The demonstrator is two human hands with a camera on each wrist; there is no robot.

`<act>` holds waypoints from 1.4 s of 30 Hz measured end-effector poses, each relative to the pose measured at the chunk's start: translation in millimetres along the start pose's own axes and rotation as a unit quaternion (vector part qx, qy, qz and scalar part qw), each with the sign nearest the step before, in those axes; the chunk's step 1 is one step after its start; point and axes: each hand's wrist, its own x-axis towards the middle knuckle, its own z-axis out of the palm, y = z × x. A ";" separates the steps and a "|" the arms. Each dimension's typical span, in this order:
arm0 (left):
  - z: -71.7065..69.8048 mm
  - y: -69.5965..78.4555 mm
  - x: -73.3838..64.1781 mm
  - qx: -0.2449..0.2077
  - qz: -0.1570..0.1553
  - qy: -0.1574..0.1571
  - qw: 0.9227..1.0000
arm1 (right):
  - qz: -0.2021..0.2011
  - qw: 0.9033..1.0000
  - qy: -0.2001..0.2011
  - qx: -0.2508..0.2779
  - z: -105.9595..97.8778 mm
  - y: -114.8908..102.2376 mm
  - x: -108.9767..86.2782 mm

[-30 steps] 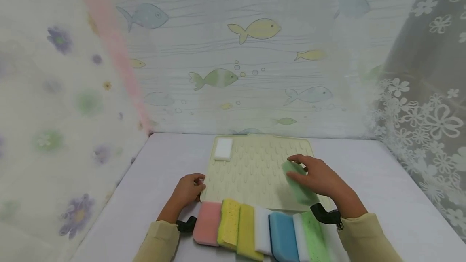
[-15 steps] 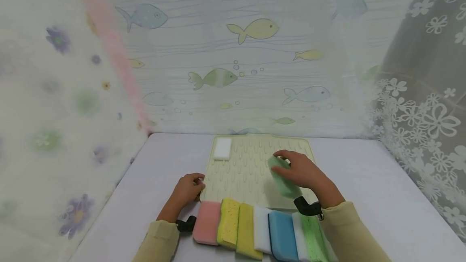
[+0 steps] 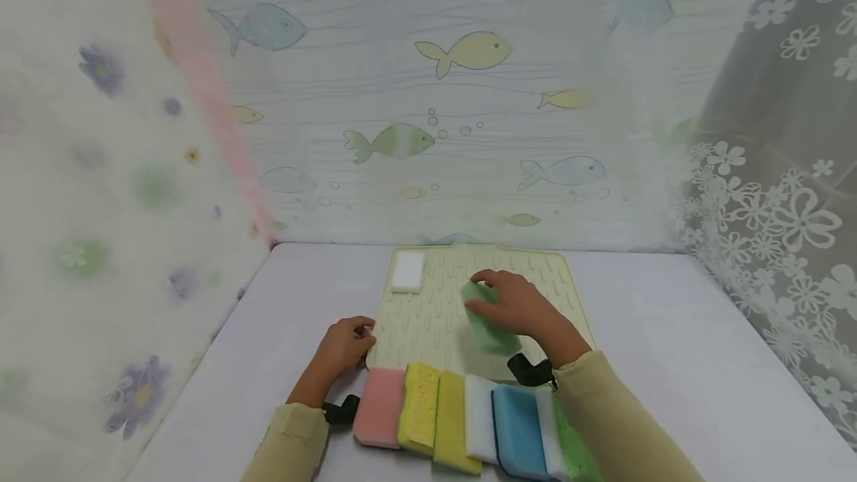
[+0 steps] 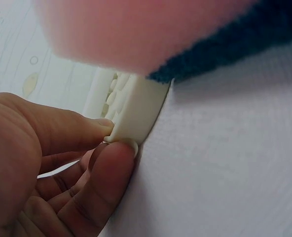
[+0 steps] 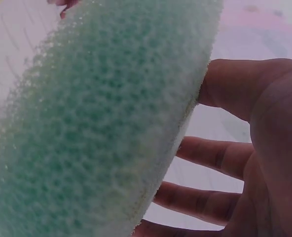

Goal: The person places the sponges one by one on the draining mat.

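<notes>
My right hand (image 3: 518,303) grips a pale green sponge (image 3: 492,332) by its edges, tilted above the middle of a cream ribbed drying mat (image 3: 418,329). Up close in the right wrist view, this sponge (image 5: 101,113) has a coarse open-pored face, with the thumb and fingers (image 5: 212,154) along one side. At the mat's near left corner is my left hand (image 3: 344,348). The left wrist view has its thumb and a finger pinching the mat's raised rim (image 4: 138,111). A small white sponge (image 3: 408,272) lies on the mat's far left corner.
In front of the mat lies a row of sponges: pink (image 3: 379,407), two yellow (image 3: 420,407), white (image 3: 480,419), blue (image 3: 518,430), and a white-and-green one (image 3: 576,448) partly behind my right sleeve. Patterned curtains (image 3: 428,95) close off the back and sides of the white table (image 3: 656,333).
My right hand has carried the green sponge leftward across the mat, from its right side to the middle. My left hand stays at the mat's corner.
</notes>
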 end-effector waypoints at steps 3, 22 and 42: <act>0.0 0.1 0.4 -0.003 -0.004 -0.001 1.000 | 0.005 1.000 -0.004 0.003 4.4 -5.7 6.7; 0.4 0.0 0.1 -0.012 -0.001 -0.007 1.000 | 0.026 0.999 -0.018 -0.008 33.0 -29.7 38.9; -0.8 -0.9 0.7 0.003 0.008 -0.003 1.000 | 0.042 0.999 -0.027 -0.014 66.0 -49.4 69.8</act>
